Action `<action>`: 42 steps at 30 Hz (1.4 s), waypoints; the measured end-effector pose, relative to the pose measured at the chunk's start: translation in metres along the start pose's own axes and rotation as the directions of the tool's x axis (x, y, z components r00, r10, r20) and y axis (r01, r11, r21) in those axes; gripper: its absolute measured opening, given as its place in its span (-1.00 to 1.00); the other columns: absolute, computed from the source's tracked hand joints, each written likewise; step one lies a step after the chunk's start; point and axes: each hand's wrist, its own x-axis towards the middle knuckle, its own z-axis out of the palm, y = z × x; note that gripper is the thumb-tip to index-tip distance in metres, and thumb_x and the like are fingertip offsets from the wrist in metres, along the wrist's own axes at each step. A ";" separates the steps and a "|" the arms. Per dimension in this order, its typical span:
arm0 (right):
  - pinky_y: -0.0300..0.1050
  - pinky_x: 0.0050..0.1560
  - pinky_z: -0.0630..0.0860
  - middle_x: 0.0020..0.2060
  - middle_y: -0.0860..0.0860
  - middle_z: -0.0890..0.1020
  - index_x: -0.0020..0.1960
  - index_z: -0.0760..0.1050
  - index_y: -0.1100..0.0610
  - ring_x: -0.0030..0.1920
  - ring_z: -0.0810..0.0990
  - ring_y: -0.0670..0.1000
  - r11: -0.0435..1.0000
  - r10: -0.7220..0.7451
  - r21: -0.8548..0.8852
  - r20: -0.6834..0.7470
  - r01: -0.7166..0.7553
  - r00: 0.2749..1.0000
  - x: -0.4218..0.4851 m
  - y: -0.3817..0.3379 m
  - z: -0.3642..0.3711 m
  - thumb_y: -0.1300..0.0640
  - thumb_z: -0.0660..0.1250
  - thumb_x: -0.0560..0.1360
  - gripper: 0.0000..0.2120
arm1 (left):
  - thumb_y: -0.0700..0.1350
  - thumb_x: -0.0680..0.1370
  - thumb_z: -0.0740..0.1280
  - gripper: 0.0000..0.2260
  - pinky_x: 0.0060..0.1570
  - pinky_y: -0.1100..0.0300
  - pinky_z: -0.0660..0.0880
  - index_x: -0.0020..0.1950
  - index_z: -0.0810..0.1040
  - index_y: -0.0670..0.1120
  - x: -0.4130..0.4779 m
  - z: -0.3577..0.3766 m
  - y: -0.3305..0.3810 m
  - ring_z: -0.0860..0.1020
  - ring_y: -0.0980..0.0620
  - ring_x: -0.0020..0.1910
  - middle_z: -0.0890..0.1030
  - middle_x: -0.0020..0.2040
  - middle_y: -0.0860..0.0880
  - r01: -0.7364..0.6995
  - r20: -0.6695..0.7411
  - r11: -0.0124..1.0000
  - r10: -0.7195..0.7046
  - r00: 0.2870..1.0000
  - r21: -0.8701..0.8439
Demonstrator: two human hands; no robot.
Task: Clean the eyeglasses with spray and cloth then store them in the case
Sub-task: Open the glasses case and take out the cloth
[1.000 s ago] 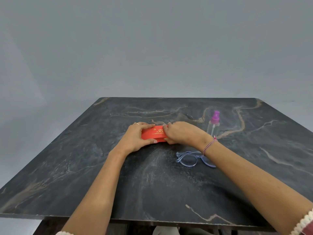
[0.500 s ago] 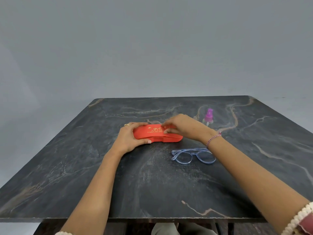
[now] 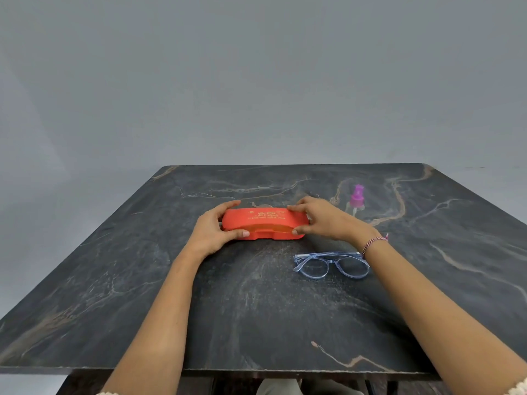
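Observation:
An orange-red eyeglass case (image 3: pixel 263 223) with gold lettering lies on the dark marble table (image 3: pixel 256 309), its lid down or nearly so. My left hand (image 3: pixel 211 232) grips its left end and my right hand (image 3: pixel 322 220) grips its right end, thumbs at the front seam. Folded pale blue clear-framed eyeglasses (image 3: pixel 332 265) lie on the table nearer to me, just under my right wrist. A small clear spray bottle (image 3: pixel 357 199) with a purple nozzle stands behind my right hand. No cloth is visible.
The table's front edge runs across the bottom of the view, with a dark frame below it. A plain grey wall stands behind the table.
My hands have slid apart from the middle of the case to its two ends, uncovering its whole length. The glasses and bottle have stayed where they were.

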 end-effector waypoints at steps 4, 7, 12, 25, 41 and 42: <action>-0.18 0.09 0.47 0.02 0.10 0.66 0.24 0.52 0.20 0.03 0.61 0.02 0.988 0.060 0.151 -0.152 -0.037 0.987 0.007 -0.004 -0.010 0.06 0.28 0.55 -0.67 | -0.18 0.27 0.58 -0.15 0.27 0.14 0.41 0.46 0.24 0.07 -0.002 0.000 0.002 0.47 -0.02 0.27 0.50 0.28 -0.11 0.022 -0.054 0.999 -0.025 0.998 -0.045; -0.26 -0.36 0.34 -0.40 0.06 0.54 -0.02 0.60 0.30 -0.43 0.40 -0.01 0.981 0.143 0.164 -0.257 -0.103 0.956 0.019 -0.008 -0.012 0.07 0.20 0.59 -0.68 | -0.18 0.29 0.57 -0.02 0.37 0.00 0.33 0.53 0.04 0.07 -0.003 0.001 0.004 0.46 -0.07 0.30 0.52 0.27 -0.14 0.036 -0.064 0.999 -0.038 0.997 -0.027; -0.13 -0.29 0.37 -0.46 0.04 0.47 -0.33 0.47 0.18 -0.35 0.53 0.13 0.946 0.276 0.257 -0.310 -0.199 0.910 0.036 -0.012 -0.010 0.08 0.17 0.61 -0.63 | -0.13 0.34 0.53 0.01 0.33 0.08 0.30 0.54 -0.13 0.07 -0.003 0.002 0.007 0.42 -0.05 0.30 0.49 0.27 -0.08 0.036 -0.027 0.998 -0.034 0.999 0.052; -0.11 -0.12 0.42 0.01 0.06 0.55 0.08 0.52 0.13 0.01 0.56 0.08 0.975 0.083 -0.163 -0.355 -0.149 0.931 0.016 -0.042 0.018 0.16 0.28 0.53 -0.86 | -0.01 0.40 0.48 0.03 0.35 0.09 0.24 0.52 -0.30 0.02 -0.001 0.004 0.008 0.33 -0.07 0.38 0.37 0.39 -0.08 0.057 0.015 0.986 -0.060 0.998 0.155; -0.02 -0.08 0.50 0.06 0.14 0.60 0.11 0.52 0.23 0.14 0.50 0.14 0.890 0.231 -0.343 -0.229 -0.301 0.945 0.021 -0.046 0.011 0.23 0.48 0.38 -0.67 | -0.19 0.54 0.28 -0.91 -0.16 0.12 0.44 -0.02 0.57 -0.13 -0.017 0.018 0.036 0.53 -0.04 -0.09 0.59 -0.13 -0.04 -0.069 -0.382 0.824 0.332 0.862 0.562; -0.02 -0.09 0.50 0.06 0.13 0.59 0.10 0.52 0.24 0.14 0.50 0.13 0.885 0.227 -0.355 -0.234 -0.301 0.945 0.021 -0.047 0.012 0.27 0.47 0.38 -0.68 | -0.23 0.53 0.27 -0.90 -0.18 0.09 0.45 -0.08 0.58 -0.15 -0.012 0.018 0.036 0.53 -0.05 -0.13 0.59 -0.15 -0.06 -0.071 -0.316 0.778 0.334 0.888 0.624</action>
